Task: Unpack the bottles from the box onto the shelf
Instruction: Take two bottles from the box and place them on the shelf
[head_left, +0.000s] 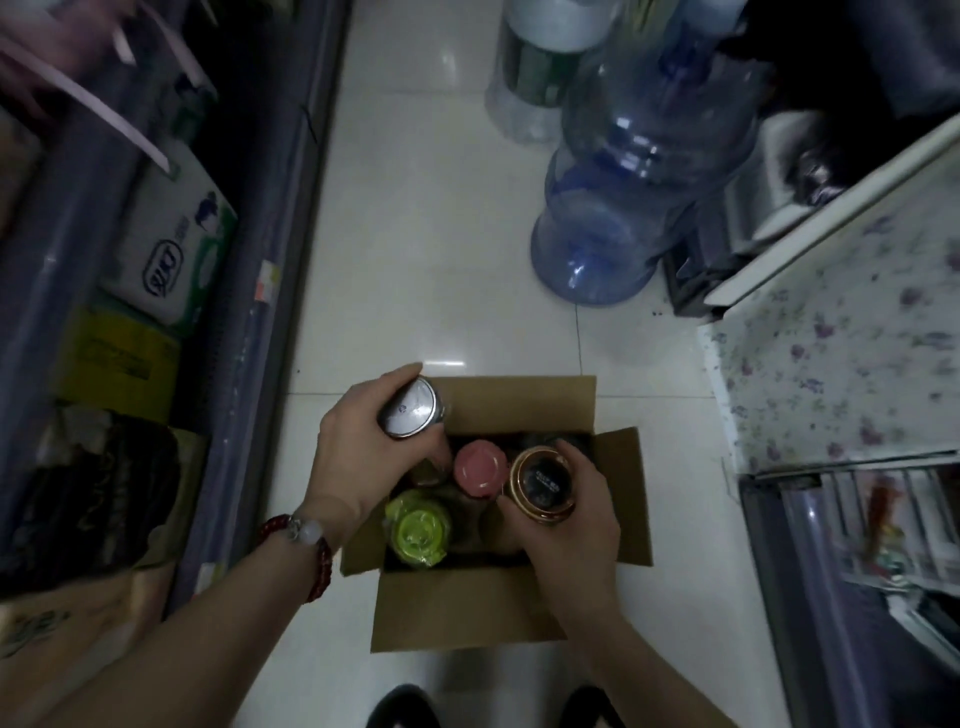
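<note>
An open cardboard box (467, 613) sits on the white tiled floor between my feet. My left hand (358, 447) grips a silver-capped bottle (410, 408) at the box's far left corner. My right hand (566, 530) grips a bottle with a dark, gold-rimmed cap (543, 486) on the box's right side. Between them stand a pink-capped bottle (480, 467) and a green-capped bottle (418, 530). The bottle bodies are hidden inside the box. The shelf (244, 322) runs along the left.
The left shelf holds tissue packs (171, 249) and dark bags (88, 493). Large blue water jugs (623, 197) stand on the floor ahead. A white patterned cabinet (841, 332) is at the right. My shoes (405, 709) are at the bottom edge.
</note>
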